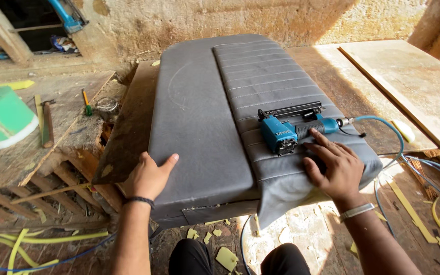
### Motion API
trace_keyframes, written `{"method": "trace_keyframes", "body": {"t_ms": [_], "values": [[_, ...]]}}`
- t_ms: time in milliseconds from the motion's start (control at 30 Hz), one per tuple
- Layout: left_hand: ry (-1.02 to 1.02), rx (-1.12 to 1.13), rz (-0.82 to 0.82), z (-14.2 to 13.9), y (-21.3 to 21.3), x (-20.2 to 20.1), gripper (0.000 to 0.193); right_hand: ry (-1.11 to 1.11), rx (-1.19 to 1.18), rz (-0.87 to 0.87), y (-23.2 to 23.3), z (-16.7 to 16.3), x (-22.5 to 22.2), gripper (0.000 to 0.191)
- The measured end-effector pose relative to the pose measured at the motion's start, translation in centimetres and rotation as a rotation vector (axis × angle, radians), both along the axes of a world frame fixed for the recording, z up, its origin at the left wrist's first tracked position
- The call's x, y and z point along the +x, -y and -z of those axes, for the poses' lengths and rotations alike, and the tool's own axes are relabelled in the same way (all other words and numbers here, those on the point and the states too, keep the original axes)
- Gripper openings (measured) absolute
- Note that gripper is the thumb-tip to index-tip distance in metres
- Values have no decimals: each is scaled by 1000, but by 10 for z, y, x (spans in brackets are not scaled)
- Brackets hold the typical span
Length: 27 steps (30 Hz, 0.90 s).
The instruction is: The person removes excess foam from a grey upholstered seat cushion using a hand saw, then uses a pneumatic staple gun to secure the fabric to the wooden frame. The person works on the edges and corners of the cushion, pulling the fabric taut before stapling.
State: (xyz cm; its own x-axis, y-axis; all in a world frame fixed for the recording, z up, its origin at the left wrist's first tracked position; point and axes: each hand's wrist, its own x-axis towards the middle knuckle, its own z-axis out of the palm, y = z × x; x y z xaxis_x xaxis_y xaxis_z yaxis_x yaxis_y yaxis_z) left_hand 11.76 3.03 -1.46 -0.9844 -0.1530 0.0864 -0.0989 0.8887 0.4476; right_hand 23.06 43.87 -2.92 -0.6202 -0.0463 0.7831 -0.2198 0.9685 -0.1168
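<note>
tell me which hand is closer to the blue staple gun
Right. The right hand lies flat beside the blue staple gun, fingertips almost touching it; the left hand grips the cushion's far edge.

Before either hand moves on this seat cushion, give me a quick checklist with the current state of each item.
1. Left hand flat on the grey cushion, near its left edge: ok.
2. Right hand flat on the ribbed panel, beside the blue staple gun: ok.
3. Staple gun lying on the cushion, not gripped: ok.
4. Air hose joined to the gun: looks connected; seal cannot tell.
5. Loose cover flap hanging at the front edge, unfastened: not ok.
6. Gun loaded: cannot tell.
</note>
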Motion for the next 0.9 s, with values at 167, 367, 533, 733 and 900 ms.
{"method": "trace_keyframes", "body": {"t_ms": [167,367,533,733,900], "values": [[-766,-79,279,37,-43,79,46,-90,-81,-11,0,0,-20,32],[-1091,-308,312,67,-5,36,33,-133,-219,9,43,8,-18,23],[-1028,-262,345,32,32,12,24,-90,-298,-222,75,28,10,30],[-904,178,763,-6,-56,58,14,-171,-1312,-116,62,86,77,29],[-597,46,1407,-14,-226,51,33,-105,-1669,-366,38,123,62,20]]}}
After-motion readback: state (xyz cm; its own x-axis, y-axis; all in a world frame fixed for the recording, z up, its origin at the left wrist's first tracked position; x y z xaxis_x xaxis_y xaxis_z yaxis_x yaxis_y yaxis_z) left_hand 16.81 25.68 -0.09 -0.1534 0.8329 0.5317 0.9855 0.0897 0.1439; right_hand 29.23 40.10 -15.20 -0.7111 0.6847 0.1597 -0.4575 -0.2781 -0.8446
